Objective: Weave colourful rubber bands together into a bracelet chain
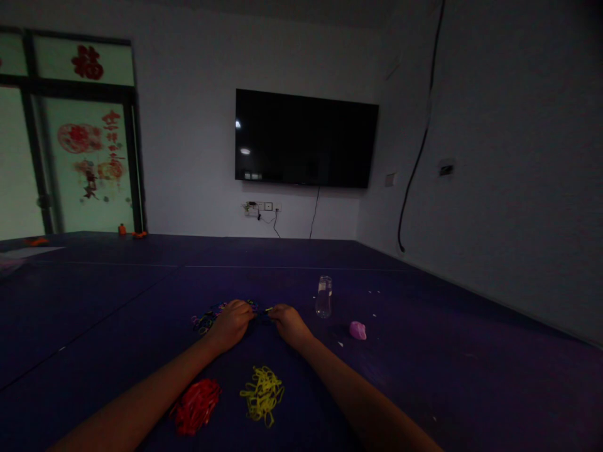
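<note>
A pile of mixed-colour rubber bands (202, 322) lies on the dark purple table, partly covered by my left hand (233, 325). The fingers of that hand are closed at the pile's right side; what they pinch is too dark to make out. Close by on the right, my right hand (289, 323) has its fingertips pinched together, with a bit of yellow rubber band (269, 309) showing at them. Nearer to me sit a heap of red rubber bands (198, 405), by my left forearm, and a heap of yellow rubber bands (264, 394) between my forearms.
Right of my hands stands a clear bottle (324, 297), with a pink lump (358, 331) beyond it. White scraps (340, 344) dot the table (452, 376). Small orange objects (122, 230) rest along the far left edge. A television (306, 139) hangs on the wall.
</note>
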Motion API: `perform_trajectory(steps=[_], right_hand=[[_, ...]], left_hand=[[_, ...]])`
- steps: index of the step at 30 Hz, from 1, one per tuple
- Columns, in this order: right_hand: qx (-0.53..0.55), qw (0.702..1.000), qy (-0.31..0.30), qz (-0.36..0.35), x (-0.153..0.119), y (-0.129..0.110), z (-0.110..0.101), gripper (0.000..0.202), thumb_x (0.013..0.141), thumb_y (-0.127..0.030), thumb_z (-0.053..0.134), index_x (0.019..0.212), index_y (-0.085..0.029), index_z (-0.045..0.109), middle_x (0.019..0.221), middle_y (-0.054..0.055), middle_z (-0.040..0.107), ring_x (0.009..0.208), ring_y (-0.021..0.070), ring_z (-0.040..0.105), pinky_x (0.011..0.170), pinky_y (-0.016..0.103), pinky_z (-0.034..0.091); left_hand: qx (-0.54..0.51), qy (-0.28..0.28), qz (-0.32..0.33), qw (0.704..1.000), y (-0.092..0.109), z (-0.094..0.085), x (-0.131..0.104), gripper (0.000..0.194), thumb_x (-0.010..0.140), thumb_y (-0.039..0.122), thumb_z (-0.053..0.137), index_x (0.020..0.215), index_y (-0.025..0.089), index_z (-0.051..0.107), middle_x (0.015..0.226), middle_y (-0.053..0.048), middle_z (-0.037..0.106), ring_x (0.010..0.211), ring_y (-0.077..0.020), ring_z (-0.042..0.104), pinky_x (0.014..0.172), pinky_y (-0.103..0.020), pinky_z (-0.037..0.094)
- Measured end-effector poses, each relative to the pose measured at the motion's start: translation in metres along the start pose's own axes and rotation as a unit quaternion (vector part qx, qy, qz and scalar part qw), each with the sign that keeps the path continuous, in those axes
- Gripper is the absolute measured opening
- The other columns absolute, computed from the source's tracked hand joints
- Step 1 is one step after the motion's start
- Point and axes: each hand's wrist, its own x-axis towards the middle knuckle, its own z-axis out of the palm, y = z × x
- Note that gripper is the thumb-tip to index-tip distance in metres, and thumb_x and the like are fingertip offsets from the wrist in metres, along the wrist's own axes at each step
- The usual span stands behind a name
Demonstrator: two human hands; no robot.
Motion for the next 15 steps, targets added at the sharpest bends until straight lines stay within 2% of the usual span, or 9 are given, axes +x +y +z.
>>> perform_trajectory(steps=[4, 7, 10, 12, 15], right_hand=[[-0.013, 1.000, -0.004, 0.004, 0.000, -0.001, 0.000, 0.032, 0.073, 0.003, 0.046, 0.078, -0.017, 0.071, 0.090, 0.007, 0.069, 0.089, 0.0163, 0.062, 0.080, 0.024, 0.046], [0.012, 1.000, 0.021, 0.004, 0.001, -0.001, 0.000, 0.032, 0.073, 0.002, 0.048, 0.081, -0.019, 0.072, 0.091, 0.006, 0.070, 0.089, 0.0160, 0.063, 0.081, 0.026, 0.047], [0.084, 0.992, 0.089, 0.028, 0.000, 0.003, -0.003, 0.030, 0.074, -0.002, 0.052, 0.082, -0.021, 0.074, 0.088, 0.005, 0.071, 0.086, 0.0170, 0.064, 0.079, 0.029, 0.050], [0.150, 0.977, 0.140, 0.062, -0.001, 0.006, -0.006, 0.024, 0.075, -0.007, 0.056, 0.082, -0.021, 0.074, 0.086, 0.006, 0.071, 0.084, 0.0183, 0.065, 0.078, 0.030, 0.051], [0.245, 0.949, 0.158, 0.119, -0.002, 0.010, -0.009, 0.014, 0.073, -0.018, 0.064, 0.081, -0.019, 0.075, 0.087, 0.007, 0.072, 0.081, 0.0199, 0.066, 0.073, 0.032, 0.053]], left_hand=[[-0.001, -0.007, -0.002, 1.000, -0.001, 0.001, 0.000, 0.029, 0.077, 0.002, 0.045, 0.091, 0.018, 0.066, 0.084, -0.006, 0.062, 0.084, -0.0195, 0.054, 0.080, -0.035, 0.044], [0.000, -0.005, -0.007, 1.000, -0.001, 0.002, 0.000, 0.029, 0.078, 0.001, 0.046, 0.090, 0.017, 0.066, 0.085, -0.006, 0.062, 0.083, -0.0194, 0.054, 0.080, -0.035, 0.044], [-0.003, 0.000, -0.009, 1.000, -0.002, 0.003, 0.000, 0.027, 0.079, 0.002, 0.046, 0.089, 0.017, 0.066, 0.085, -0.006, 0.062, 0.082, -0.0194, 0.055, 0.079, -0.034, 0.044], [-0.010, 0.005, -0.007, 1.000, -0.003, 0.003, 0.000, 0.026, 0.080, 0.004, 0.047, 0.090, 0.017, 0.067, 0.085, -0.006, 0.063, 0.083, -0.0194, 0.055, 0.079, -0.034, 0.044], [-0.018, 0.013, -0.002, 1.000, -0.004, 0.003, -0.001, 0.027, 0.082, 0.005, 0.047, 0.094, 0.018, 0.067, 0.085, -0.006, 0.063, 0.083, -0.0192, 0.056, 0.079, -0.035, 0.045]])
